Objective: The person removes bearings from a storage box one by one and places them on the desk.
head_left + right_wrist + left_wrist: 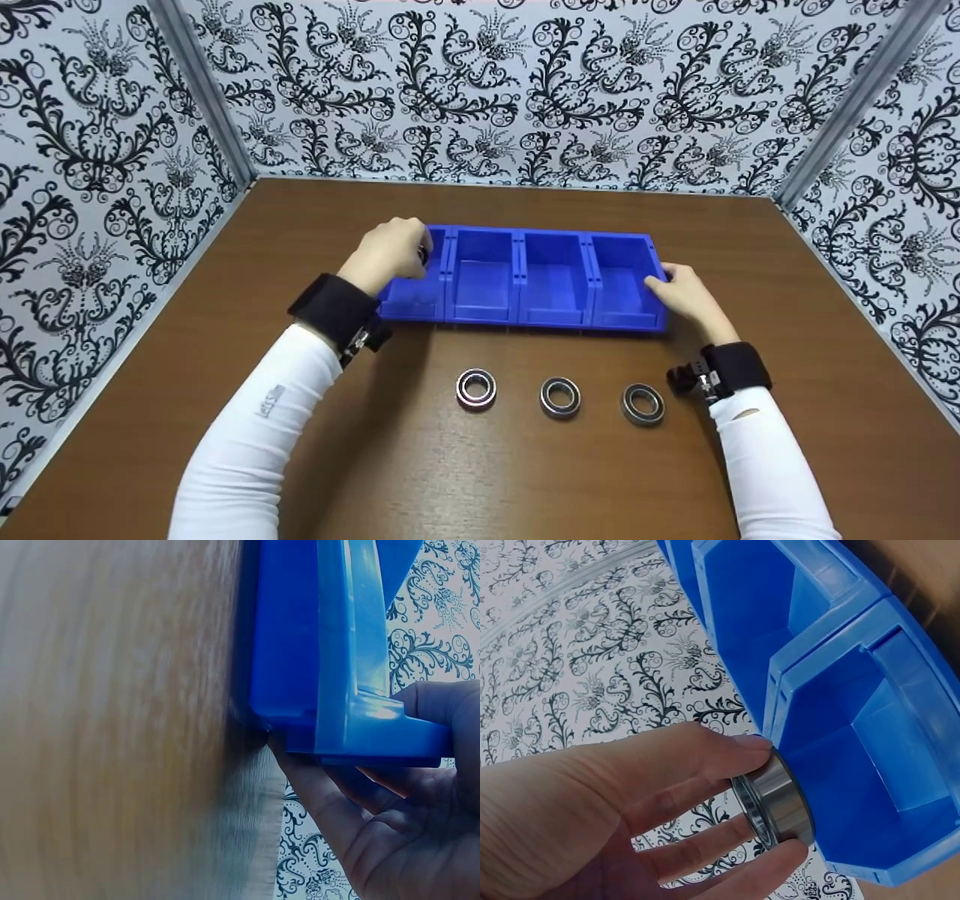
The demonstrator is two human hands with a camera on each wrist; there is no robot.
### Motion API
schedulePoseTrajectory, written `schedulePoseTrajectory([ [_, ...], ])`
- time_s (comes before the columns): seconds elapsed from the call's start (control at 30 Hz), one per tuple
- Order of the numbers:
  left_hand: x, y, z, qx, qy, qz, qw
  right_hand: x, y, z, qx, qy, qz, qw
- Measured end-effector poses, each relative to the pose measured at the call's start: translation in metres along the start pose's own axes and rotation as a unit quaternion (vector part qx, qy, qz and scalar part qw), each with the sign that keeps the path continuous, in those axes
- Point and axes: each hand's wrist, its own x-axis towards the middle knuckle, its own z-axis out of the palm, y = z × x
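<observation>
Over the leftmost compartment of a blue four-part bin is not how I count it; the blue bin (pixel 484 289) has several open compartments in a row. My left hand (pixel 391 251) is above its leftmost compartment and pinches a ball bearing (pixel 781 799) between thumb and fingers, seen clearly in the left wrist view. At the other end, my right hand (pixel 686 296) grips the bin's right side wall, thumb on the inner side and fingers outside and beneath. Three more bearings lie in front: a left one (pixel 475 403), a middle one (pixel 559 412) and a right one (pixel 643 420).
A brown wooden table (pixel 585 487) carries everything. Patterned black-and-white panels (pixel 487 97) stand behind and at both sides, with grey metal posts (pixel 206 94) in the corners. Each wrist wears a black strap (pixel 334 309) with a small camera.
</observation>
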Motion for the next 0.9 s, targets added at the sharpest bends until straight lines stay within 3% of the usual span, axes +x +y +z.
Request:
schedulePoseTrajectory([
  [0.9, -0.026, -0.002, -0.002, -0.02, -0.004, 0.015, 0.9997, -0.001, -0.002, -0.001, -0.014, -0.003, 0.012, 1.0],
])
